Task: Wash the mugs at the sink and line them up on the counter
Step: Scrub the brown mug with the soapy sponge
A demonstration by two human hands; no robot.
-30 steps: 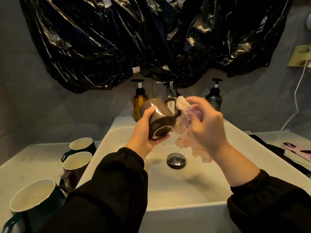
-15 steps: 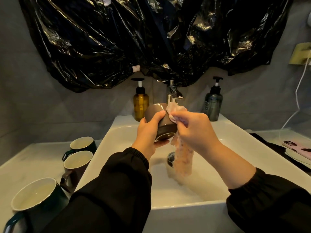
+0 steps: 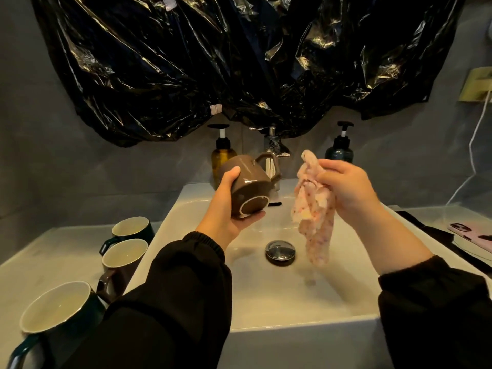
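Observation:
My left hand (image 3: 226,209) grips a brown mug (image 3: 249,185) over the white sink (image 3: 266,302). The mug is tipped with its base toward me and its handle pointing right, in front of the faucet (image 3: 273,145). My right hand (image 3: 346,187) is closed on a pink speckled cloth (image 3: 315,214) that hangs down over the basin, apart from the mug. Three more mugs stand on the counter left of the sink: a dark green one (image 3: 131,229) at the back, a brown one (image 3: 123,258) in the middle, and a large dark green one (image 3: 57,315) nearest me.
An amber pump bottle (image 3: 222,155) and a dark pump bottle (image 3: 340,150) flank the faucet. The metal drain plug (image 3: 280,252) sits in the basin. A phone in a pink case (image 3: 471,231) lies on the right counter. Black plastic sheeting (image 3: 239,62) covers the wall above.
My right hand has pulled the cloth away from the mug toward the right. The left hand has turned the mug so its base and handle show.

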